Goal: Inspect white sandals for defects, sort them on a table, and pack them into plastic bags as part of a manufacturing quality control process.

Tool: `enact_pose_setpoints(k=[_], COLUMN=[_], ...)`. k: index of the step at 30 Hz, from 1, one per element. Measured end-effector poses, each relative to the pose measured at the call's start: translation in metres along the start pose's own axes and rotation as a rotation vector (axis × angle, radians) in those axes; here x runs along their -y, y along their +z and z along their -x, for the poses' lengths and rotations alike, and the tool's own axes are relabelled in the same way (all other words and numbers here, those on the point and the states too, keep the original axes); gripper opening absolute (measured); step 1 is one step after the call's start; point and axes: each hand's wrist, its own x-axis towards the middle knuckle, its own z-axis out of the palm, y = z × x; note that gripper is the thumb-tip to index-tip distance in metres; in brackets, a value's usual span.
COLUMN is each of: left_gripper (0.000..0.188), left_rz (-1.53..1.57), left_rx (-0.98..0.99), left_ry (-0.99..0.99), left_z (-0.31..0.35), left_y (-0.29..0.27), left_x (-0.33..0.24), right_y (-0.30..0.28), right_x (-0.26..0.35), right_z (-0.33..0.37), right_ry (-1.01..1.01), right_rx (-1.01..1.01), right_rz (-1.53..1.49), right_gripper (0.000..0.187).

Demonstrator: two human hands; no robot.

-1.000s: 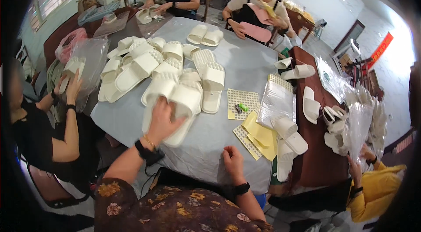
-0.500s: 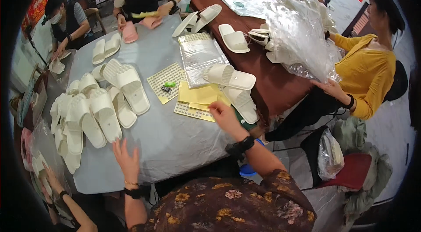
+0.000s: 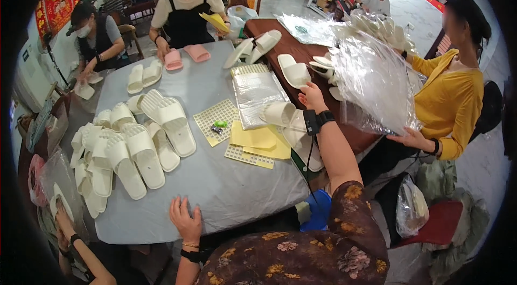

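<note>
My right hand [image 3: 313, 96] is stretched over the brown cloth, its fingers closed at the near end of a single white slipper [image 3: 294, 72]. That slipper still lies on the cloth. Down at the near edge of the grey table, my left hand [image 3: 186, 219] rests with fingers apart and holds nothing. Under my right forearm lies a pair of white slippers [image 3: 279, 113], partly hidden by the arm. Beside it are yellow sheets [image 3: 253, 135], a sticker sheet [image 3: 211, 115] with a small green object [image 3: 220, 123] on it, and a silvery padded envelope [image 3: 257, 91].
A heap of white slippers [image 3: 126, 158] covers the table's left part. Across the table, a person handles yellow paper [image 3: 215, 21] by pink slippers [image 3: 197, 53]. At the right, a person in yellow holds clear plastic bags [image 3: 374, 83]. Another person's hand [image 3: 64, 220] is at lower left.
My right hand has gone from above the yellow sheets up and away to the slipper on the brown cloth. My left hand has drawn back from the slipper heap to the table edge.
</note>
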Motion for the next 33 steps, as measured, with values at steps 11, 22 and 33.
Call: enact_pose_setpoints(k=[11, 22, 33], left_gripper=[0.046, 0.052, 0.066], left_rz=[0.03, 0.216, 0.806], left_rx=[-0.035, -0.018, -0.209], left_ry=[0.005, -0.032, -0.218], left_z=[-0.003, -0.02, -0.06], left_y=[-0.007, -0.022, -0.042], left_x=[-0.01, -0.019, -0.061], right_y=[-0.031, 0.019, 0.075], right_x=[-0.018, 0.118, 0.078], right_z=[-0.074, 0.109, 0.234], right_ry=[-0.36, -0.504, -0.179], right_rx=[-0.354, 0.128, 0.964], right_rz=[0.08, -0.273, 0.173], right_gripper=[0.021, 0.018, 0.015])
